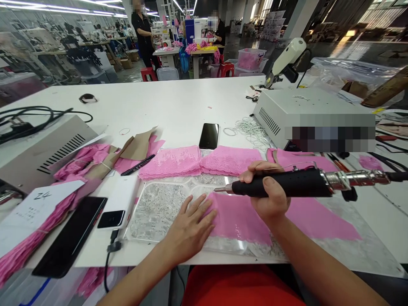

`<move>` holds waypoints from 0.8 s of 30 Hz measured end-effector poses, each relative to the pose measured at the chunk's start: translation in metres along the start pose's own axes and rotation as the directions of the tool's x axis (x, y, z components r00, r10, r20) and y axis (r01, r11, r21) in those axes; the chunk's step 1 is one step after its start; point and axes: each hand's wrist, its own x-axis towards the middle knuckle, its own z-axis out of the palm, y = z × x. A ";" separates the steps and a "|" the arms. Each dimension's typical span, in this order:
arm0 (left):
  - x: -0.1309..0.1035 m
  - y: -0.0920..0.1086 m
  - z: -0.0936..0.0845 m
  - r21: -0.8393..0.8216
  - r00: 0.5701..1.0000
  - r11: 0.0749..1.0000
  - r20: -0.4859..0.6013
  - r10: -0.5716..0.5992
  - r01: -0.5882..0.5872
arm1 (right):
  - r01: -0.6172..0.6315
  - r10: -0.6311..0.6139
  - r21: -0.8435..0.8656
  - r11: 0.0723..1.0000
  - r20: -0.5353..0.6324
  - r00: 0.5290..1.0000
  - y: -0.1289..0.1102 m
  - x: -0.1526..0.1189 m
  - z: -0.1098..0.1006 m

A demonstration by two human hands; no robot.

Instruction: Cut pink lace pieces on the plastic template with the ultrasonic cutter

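Note:
A black handheld tool [283, 182] with a thin metal tip lies across my right hand [270, 191], whose fingers are wrapped round it. Its tip points left, over the top edge of a flat pink fabric piece [239, 216]. My left hand [194, 225] rests with fingers spread on the left end of that piece and the clear plate [156, 212] beneath. Another pink piece [318, 219] lies to the right, partly behind my right forearm. Two stacks of pink lace pieces, left [172, 161] and right [231, 160], sit side by side just beyond the plate.
A phone [209, 136] lies behind the lace stacks. Grey boxes stand left [47, 148] and right [306, 110]. A power bank [119, 202], a black tablet-like device [70, 238] and pink bundles [38, 225] crowd the left. White elastic loops [251, 131] lie near the right box.

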 end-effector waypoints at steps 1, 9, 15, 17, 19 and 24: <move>0.000 0.000 0.000 -0.003 1.000 1.000 0.000 0.002 -0.002 | -0.002 0.002 0.012 1.000 -0.008 1.000 0.000 0.000 0.000; 0.001 0.001 -0.001 0.003 1.000 1.000 0.001 -0.001 0.001 | -0.020 0.019 0.013 1.000 0.051 0.999 0.000 -0.004 0.003; 0.000 0.001 0.000 0.007 1.000 1.000 -0.004 -0.001 0.001 | -0.012 0.010 0.033 0.999 0.065 0.998 0.000 -0.005 0.003; 0.000 0.001 0.001 0.003 1.000 1.000 -0.002 -0.008 0.008 | -0.018 0.017 0.017 1.000 0.058 0.998 0.000 -0.005 0.003; -0.001 0.001 0.001 0.004 1.000 1.000 -0.001 -0.010 0.010 | -0.026 0.026 -0.004 1.000 0.060 0.998 0.001 -0.005 0.003; -0.001 0.001 0.001 0.008 1.000 1.000 -0.009 0.003 -0.003 | -0.006 0.009 -0.030 1.000 0.100 0.995 0.000 -0.005 0.002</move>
